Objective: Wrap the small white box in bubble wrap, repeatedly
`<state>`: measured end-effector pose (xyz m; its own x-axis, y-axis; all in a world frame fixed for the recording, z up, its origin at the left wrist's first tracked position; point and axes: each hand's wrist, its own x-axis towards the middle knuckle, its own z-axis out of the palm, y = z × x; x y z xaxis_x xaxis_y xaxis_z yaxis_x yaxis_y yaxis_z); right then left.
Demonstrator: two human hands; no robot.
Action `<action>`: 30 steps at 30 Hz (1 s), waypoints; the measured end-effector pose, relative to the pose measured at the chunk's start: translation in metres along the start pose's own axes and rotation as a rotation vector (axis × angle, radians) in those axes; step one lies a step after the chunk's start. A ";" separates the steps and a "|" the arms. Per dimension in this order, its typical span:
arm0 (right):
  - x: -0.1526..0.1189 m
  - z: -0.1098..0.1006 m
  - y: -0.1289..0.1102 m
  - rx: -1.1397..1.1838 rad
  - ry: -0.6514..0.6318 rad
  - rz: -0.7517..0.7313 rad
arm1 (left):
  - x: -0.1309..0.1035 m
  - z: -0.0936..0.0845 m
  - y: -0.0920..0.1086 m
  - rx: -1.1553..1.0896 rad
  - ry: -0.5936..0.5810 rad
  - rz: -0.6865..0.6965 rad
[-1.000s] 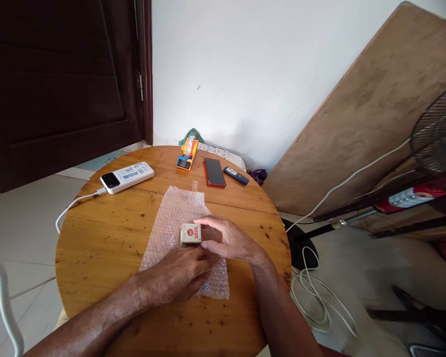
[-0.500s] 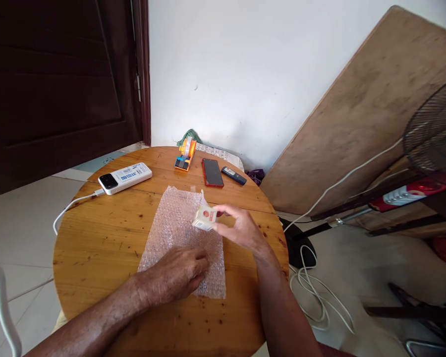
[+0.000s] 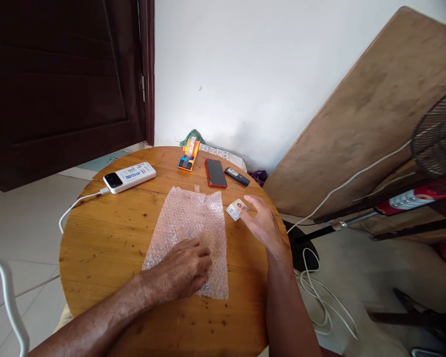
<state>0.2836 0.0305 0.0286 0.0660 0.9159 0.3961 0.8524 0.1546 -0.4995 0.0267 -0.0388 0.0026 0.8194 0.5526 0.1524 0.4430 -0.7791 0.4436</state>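
A sheet or pouch of clear bubble wrap [image 3: 188, 213] lies flat on the round wooden table [image 3: 107, 238]; which of the two it is I cannot tell. My left hand [image 3: 188, 265] rests on its lower part, fingers curled under; what is beneath them, if anything, is hidden. Just right of the wrap, a small white box with a red emblem [image 3: 235, 210] sits on the table. Around its right side is my right hand [image 3: 263, 223], with thumb and fingers apart. The thumb tip overlaps the box, and whether it touches is unclear.
Along the far side are an orange tape dispenser [image 3: 189, 154], a red-edged phone [image 3: 216, 173] and a dark handheld device [image 3: 237, 176]. A white power bank [image 3: 130, 177] with a cable lies at left. A fan [image 3: 438, 134] and a leaning board [image 3: 367, 109] stand right.
My right hand has moved right with the small box, set it down on the table beside the bubble wrap, and loosened its fingers. My left hand has stayed on the wrap.
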 end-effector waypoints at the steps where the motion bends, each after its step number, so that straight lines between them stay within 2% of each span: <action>1: -0.003 0.002 -0.008 0.060 0.068 -0.077 | 0.000 0.000 0.000 -0.002 -0.002 -0.002; 2: -0.006 0.004 -0.017 0.132 0.108 -0.152 | 0.000 0.000 0.000 -0.005 -0.005 -0.003; 3: -0.010 0.008 -0.026 0.202 0.080 -0.220 | 0.000 0.000 0.000 -0.009 -0.004 -0.005; 6: -0.022 0.025 -0.049 0.246 -0.185 -0.469 | 0.000 -0.001 -0.001 -0.050 0.038 0.002; 9: -0.029 0.048 -0.053 0.124 -0.345 -0.577 | 0.001 -0.005 -0.004 -0.100 0.148 -0.025; 11: -0.030 0.060 -0.050 0.098 -0.362 -0.574 | 0.001 -0.007 -0.010 -0.070 0.244 -0.115; 13: -0.030 0.066 -0.046 0.093 -0.362 -0.551 | -0.001 -0.007 -0.018 0.025 0.320 -0.264; 15: -0.030 0.067 -0.046 0.074 -0.367 -0.536 | -0.002 -0.006 -0.025 0.128 0.304 -0.401; 17: -0.030 0.066 -0.048 0.040 -0.372 -0.529 | -0.004 -0.005 -0.030 0.186 0.231 -0.463; 20: -0.030 0.061 -0.053 -0.023 -0.369 -0.463 | -0.007 -0.007 -0.031 0.210 0.164 -0.473; 24: -0.030 0.055 -0.055 -0.132 -0.380 -0.345 | -0.008 -0.010 -0.029 0.187 0.150 -0.468; 30: -0.029 0.053 -0.055 -0.180 -0.375 -0.355 | -0.009 -0.013 -0.032 0.170 0.131 -0.473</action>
<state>0.2071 0.0149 0.0038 -0.4037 0.8933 0.1976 0.8660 0.4428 -0.2324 0.0004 -0.0155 -0.0018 0.4679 0.8798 0.0839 0.8155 -0.4663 0.3428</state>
